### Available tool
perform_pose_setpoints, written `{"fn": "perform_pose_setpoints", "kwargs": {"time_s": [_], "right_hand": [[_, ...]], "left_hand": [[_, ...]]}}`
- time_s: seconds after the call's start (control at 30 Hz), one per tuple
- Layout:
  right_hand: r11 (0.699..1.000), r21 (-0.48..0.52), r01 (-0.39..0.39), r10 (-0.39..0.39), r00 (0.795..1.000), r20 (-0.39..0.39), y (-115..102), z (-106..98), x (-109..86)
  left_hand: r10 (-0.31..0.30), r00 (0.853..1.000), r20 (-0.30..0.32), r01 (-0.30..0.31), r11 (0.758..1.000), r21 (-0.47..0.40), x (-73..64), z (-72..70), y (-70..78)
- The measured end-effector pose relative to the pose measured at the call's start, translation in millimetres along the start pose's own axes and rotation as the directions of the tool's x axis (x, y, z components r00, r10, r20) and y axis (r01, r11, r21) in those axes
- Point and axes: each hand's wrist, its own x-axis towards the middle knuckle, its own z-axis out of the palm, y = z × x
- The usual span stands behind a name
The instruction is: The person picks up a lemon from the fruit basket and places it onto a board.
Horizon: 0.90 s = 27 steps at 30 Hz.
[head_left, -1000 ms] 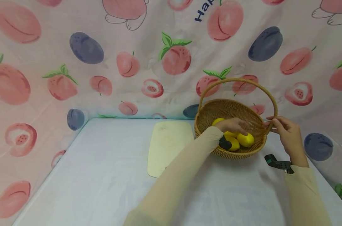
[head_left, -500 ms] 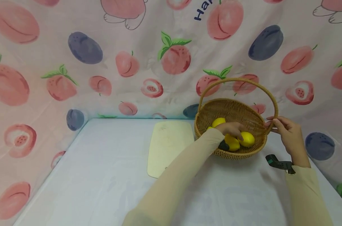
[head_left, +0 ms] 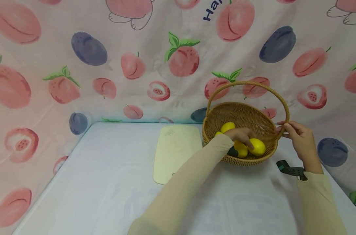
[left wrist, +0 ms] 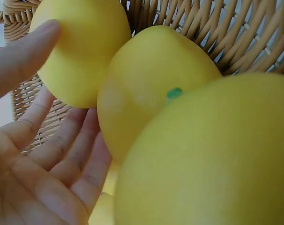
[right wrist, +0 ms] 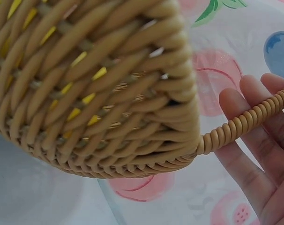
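A wicker basket with a tall arched handle stands tipped toward me, several yellow lemons inside. My left hand reaches into it, gripping the rightmost lemon. In the left wrist view, the thumb presses on that lemon and the fingers curl behind it. Beside it lie another lemon with a small green mark and a large, close one. My right hand holds the handle at its right base; its fingers pass behind the coiled handle in the right wrist view.
A cream cutting board lies flat left of the basket, partly covered by my left sleeve. The white table backs onto a fruit-print cloth, close behind the basket.
My left hand has shifted slightly within the basket, its fingers coming down around the rightmost lemon; a lemon behind it shows more. The right hand keeps its hold on the handle.
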Motion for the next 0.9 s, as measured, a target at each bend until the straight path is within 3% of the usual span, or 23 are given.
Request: {"fn": "perform_pose_setpoints", "kwargs": {"time_s": [0.13,0.27,0.47,0.63,0.9], "right_hand": [[1.000,-0.009,-0.001,0.001,1.000,-0.004,0.5,0.2,-0.1],[1.000,-0.015,0.000,0.000,1.000,-0.003,0.4,0.3,0.0],[1.000,-0.024,-0.005,0.005,1.000,-0.001,-0.9,0.7,-0.3],[1.000,-0.026,-0.007,0.007,1.000,-0.001,-1.9,1.8,-0.5],[0.999,-0.033,-0.003,0.003,1.000,-0.012,-2.2,2.3,0.0]], "left_hand": [[0.046,0.998,0.046,-0.048,0.998,0.051,2.3,-1.1,-1.4],[0.046,0.996,0.077,-0.057,0.987,0.148,2.7,-0.8,-1.4],[-0.019,0.999,0.034,0.015,0.994,0.109,2.1,2.2,-2.4],[-0.018,1.000,0.021,0.016,0.995,0.096,3.3,3.4,-3.2],[0.110,0.993,0.050,-0.115,0.985,0.128,3.6,-3.6,-1.4]]}}
